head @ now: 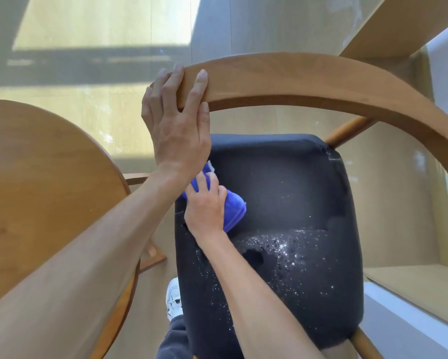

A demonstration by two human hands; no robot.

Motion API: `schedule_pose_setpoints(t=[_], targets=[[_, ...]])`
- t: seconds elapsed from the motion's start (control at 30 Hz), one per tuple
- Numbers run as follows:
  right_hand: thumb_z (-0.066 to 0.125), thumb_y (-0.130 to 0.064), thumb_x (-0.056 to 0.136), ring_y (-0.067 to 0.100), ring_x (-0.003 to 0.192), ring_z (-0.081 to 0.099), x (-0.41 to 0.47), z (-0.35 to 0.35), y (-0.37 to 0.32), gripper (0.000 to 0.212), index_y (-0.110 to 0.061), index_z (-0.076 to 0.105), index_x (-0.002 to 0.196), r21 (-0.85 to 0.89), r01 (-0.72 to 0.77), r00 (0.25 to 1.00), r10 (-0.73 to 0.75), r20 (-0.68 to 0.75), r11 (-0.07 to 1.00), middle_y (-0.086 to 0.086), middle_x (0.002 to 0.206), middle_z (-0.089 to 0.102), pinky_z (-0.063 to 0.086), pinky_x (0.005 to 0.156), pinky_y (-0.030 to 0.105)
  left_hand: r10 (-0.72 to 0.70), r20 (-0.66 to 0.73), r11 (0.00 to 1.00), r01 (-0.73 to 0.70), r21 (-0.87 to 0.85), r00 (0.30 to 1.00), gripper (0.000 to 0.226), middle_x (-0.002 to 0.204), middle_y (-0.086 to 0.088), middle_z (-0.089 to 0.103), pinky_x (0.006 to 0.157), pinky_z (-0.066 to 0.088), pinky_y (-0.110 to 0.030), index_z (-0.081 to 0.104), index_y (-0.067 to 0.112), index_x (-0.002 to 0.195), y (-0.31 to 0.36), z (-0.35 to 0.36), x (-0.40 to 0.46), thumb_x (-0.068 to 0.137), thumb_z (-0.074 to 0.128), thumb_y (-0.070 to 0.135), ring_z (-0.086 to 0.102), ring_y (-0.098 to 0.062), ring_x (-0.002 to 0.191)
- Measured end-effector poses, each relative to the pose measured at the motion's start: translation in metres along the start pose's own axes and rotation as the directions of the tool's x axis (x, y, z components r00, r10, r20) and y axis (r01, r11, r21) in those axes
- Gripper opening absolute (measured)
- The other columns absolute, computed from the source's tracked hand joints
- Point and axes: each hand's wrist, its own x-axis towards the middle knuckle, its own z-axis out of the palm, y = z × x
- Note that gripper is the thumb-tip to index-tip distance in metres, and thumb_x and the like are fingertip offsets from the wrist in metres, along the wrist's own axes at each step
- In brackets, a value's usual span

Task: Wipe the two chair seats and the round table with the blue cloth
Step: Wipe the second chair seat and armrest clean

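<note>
A: We are pressing the blue cloth point(233, 208) onto the dark chair seat point(282, 190) near its left edge, with our right hand point(204, 206) closed over the bunched cloth.

B: And our left hand point(177, 120) is wrapping the curved wooden backrest point(308, 76), fingers over the top, steadying the chair.

A: White specks point(282, 252) are lying across the sunlit near half of the seat. If we are sweeping toward that left edge, we are likely pushing them onto the floor point(150, 320) or our shoe point(173, 299).

B: The bunched cloth is covering little, so we are risking missed strips, mostly at the far corners.

A: The round table point(36, 177) is sitting just left of the chair, so our left elbow could be knocking it.

B: The second chair is not showing here.
</note>
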Motion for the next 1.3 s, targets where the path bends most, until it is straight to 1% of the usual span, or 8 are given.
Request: schedule_pose_setpoints(t=[0.2, 0.37, 0.5, 0.77, 1.0, 1.1, 1.2, 1.3], targets=[[0.025, -0.009, 0.076, 0.032, 0.105, 0.059, -0.038, 0.014, -0.011, 0.045, -0.019, 0.068, 0.083, -0.067, 0.269, 0.952, -0.254, 0.172, 0.961, 0.004, 0.112, 0.064, 0.048, 0.081, 0.044, -0.002, 0.017, 1.0, 0.001, 0.015, 1.0, 0.04, 0.144, -0.011, 0.045, 0.115, 0.019, -0.044, 0.052, 0.024, 0.138, 0.001, -0.003, 0.0, 0.1, 0.04, 0.028, 0.035, -0.032, 0.138], [0.024, 0.0, 0.072, 0.03, 0.11, 0.055, -0.06, 0.011, 0.013, 0.051, -0.022, 0.066, 0.09, -0.1, 0.33, 0.941, -0.318, 0.12, 0.939, 0.002, 0.121, 0.061, 0.039, 0.081, 0.042, -0.007, 0.04, 0.999, 0.006, 0.041, 0.999, 0.041, 0.147, -0.011, 0.041, 0.117, 0.017, -0.044, 0.05, 0.023, 0.14, 0.002, -0.004, -0.001, 0.101, 0.036, 0.029, 0.032, -0.032, 0.14], [0.05, 0.005, 0.062, 0.03, 0.112, 0.049, -0.076, 0.002, 0.049, 0.049, -0.024, 0.065, 0.098, -0.082, 0.324, 0.946, -0.323, 0.021, 0.943, 0.001, 0.127, 0.059, 0.038, 0.079, 0.038, -0.021, 0.055, 0.997, 0.016, 0.081, 0.998, 0.043, 0.15, -0.01, 0.038, 0.118, 0.012, -0.042, 0.046, 0.023, 0.142, 0.006, -0.004, -0.002, 0.102, 0.032, 0.028, 0.029, -0.031, 0.142], [0.052, -0.01, 0.075, 0.029, 0.11, 0.049, -0.091, -0.056, 0.163, 0.038, -0.024, 0.064, 0.108, -0.156, 0.073, 0.994, -0.085, -0.072, 0.985, 0.006, 0.129, 0.057, 0.039, 0.079, 0.039, -0.041, 0.137, 0.987, 0.018, 0.161, 0.99, 0.049, 0.158, -0.009, 0.024, 0.12, 0.002, -0.042, 0.031, 0.022, 0.15, 0.013, -0.01, -0.005, 0.102, 0.024, 0.026, 0.016, -0.031, 0.147], [0.045, -0.018, 0.084, 0.031, 0.109, 0.045, -0.119, -0.096, 0.235, 0.037, -0.017, 0.063, 0.117, -0.138, -0.233, 0.961, 0.207, -0.182, 0.963, 0.009, 0.136, 0.05, 0.048, 0.08, 0.045, -0.025, 0.237, 0.984, -0.018, 0.177, 0.971, 0.056, 0.161, -0.012, 0.012, 0.12, -0.002, -0.044, 0.018, 0.022, 0.154, 0.013, -0.019, -0.006, 0.1, 0.028, 0.026, 0.006, -0.032, 0.149], [0.053, -0.007, 0.089, 0.036, 0.111, 0.045, -0.131, -0.098, 0.246, 0.032, -0.015, 0.06, 0.12, -0.051, -0.431, 0.877, 0.406, -0.257, 0.901, 0.012, 0.139, 0.045, 0.043, 0.087, 0.047, 0.004, 0.254, 0.985, -0.048, 0.166, 0.967, 0.058, 0.161, -0.012, 0.01, 0.12, -0.003, -0.044, 0.018, 0.021, 0.154, 0.009, -0.026, -0.013, 0.098, 0.031, 0.025, 0.005, -0.033, 0.149], [0.052, -0.01, 0.094, 0.041, 0.126, 0.037, -0.138, -0.098, 0.246, 0.033, -0.011, 0.054, 0.127, 0.129, -0.674, 0.688, 0.682, -0.25, 0.727, 0.014, 0.144, 0.038, 0.033, 0.102, 0.048, 0.029, 0.274, 0.99, -0.065, 0.125, 0.961, 0.059, 0.162, -0.013, 0.009, 0.12, -0.004, -0.044, 0.02, 0.021, 0.154, 0.007, -0.031, -0.019, 0.097, 0.034, 0.023, 0.003, -0.034, 0.149], [0.053, -0.011, 0.094, 0.041, 0.129, 0.033, -0.14, -0.088, 0.22, 0.035, -0.011, 0.054, 0.129, 0.139, -0.767, 0.576, 0.767, -0.284, 0.627, 0.012, 0.148, 0.034, 0.029, 0.102, 0.048, 0.002, 0.287, 0.995, -0.03, 0.092, 0.958, 0.059, 0.162, -0.012, 0.006, 0.119, -0.006, -0.043, 0.018, 0.022, 0.154, 0.009, -0.03, -0.018, 0.098, 0.034, 0.023, 0.0, -0.033, 0.149]])
